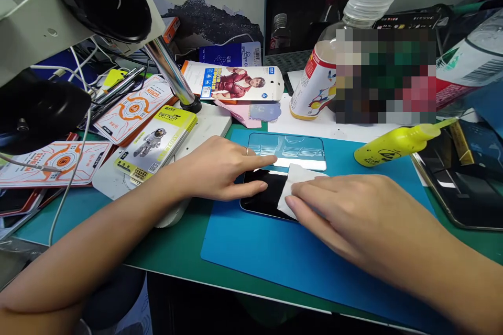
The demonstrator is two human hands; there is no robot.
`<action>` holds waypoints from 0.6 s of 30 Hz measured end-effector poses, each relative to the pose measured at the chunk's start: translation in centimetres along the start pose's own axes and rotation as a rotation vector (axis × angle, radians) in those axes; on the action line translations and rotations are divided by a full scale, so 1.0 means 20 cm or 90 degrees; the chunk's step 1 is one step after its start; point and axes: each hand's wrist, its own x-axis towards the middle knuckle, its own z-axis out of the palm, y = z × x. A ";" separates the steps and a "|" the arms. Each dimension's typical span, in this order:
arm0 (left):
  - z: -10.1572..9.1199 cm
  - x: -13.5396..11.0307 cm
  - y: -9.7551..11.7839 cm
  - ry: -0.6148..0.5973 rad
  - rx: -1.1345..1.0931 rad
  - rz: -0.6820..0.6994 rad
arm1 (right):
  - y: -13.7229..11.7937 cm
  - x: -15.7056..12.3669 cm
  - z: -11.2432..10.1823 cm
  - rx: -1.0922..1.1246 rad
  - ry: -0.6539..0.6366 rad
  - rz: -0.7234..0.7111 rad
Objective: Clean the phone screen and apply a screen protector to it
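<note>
A black phone (264,193) lies screen-up on a blue work mat (251,251). My left hand (214,167) rests over its left end, fingers stretched out and pressing the phone's top and bottom edges. My right hand (346,209) lies flat over the phone's right part and presses a folded white wipe (293,180) onto the screen with its fingertips. Just behind the phone lies a clear plastic sheet (286,149) on the mat.
A yellow squeeze bottle (396,144) lies at the mat's right. A drink bottle (326,68) stands behind. Packaged phone parts (157,144) and a microscope stand (173,76) crowd the left; another dark device (459,183) lies at the right edge.
</note>
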 end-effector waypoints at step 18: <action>-0.03 0.03 0.01 -0.112 -0.045 -0.031 | 0.16 -0.05 -0.05 0.068 -0.047 -0.047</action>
